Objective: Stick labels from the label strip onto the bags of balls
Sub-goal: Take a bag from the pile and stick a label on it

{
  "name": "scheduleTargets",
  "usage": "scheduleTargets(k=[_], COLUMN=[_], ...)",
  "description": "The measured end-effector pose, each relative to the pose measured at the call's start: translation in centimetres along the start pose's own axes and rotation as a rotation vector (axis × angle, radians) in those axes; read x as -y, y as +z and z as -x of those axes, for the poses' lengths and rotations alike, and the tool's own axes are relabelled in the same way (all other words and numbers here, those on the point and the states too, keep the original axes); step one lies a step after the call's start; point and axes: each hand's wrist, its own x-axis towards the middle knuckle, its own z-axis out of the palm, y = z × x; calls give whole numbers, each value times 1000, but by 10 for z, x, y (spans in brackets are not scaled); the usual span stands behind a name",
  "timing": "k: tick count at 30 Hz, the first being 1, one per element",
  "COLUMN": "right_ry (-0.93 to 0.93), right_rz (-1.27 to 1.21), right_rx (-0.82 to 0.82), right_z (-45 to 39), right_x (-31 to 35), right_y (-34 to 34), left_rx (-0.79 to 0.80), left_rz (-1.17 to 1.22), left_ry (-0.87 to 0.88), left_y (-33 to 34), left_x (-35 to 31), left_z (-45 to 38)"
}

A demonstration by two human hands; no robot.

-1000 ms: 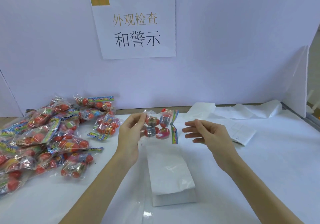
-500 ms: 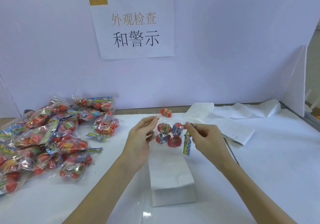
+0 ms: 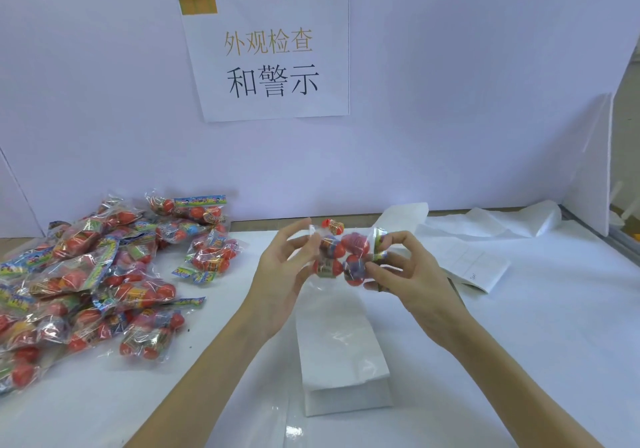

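Gripping bag of balls [image 3: 341, 257] w/ both hands, above table [image 3: 519, 343] ctr.

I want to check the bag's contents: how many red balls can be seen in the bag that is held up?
4. In the held bag, two balls lie in the upper row and two in the lower row, between the left hand and right hand; fingers may hide others.

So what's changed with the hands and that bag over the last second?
The right hand, open and clear of the bag of balls a second ago, has moved left and taken hold of its right end. The left hand keeps its grip on the left end. The pile of bags and the loose ball haven't moved.
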Motion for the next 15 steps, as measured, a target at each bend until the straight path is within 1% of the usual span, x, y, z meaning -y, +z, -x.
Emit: scheduleTargets(k=[4, 6, 9, 15], right_ry=[68, 99, 50, 45], right_rz=[-22, 37, 85, 37], right_rx=[14, -38, -85, -157], right_z=[0, 0, 1, 0], right_x=[0, 1, 2, -2], right_y=[6, 7, 3, 4], left_rx=[27, 29, 27, -93], left_rz=[-209, -244, -246, -113], left_ry=[1, 6, -16, -74], left_y=[-2, -2, 0, 5], left_x=[3, 3, 2, 7], left_z=[1, 2, 3, 3])
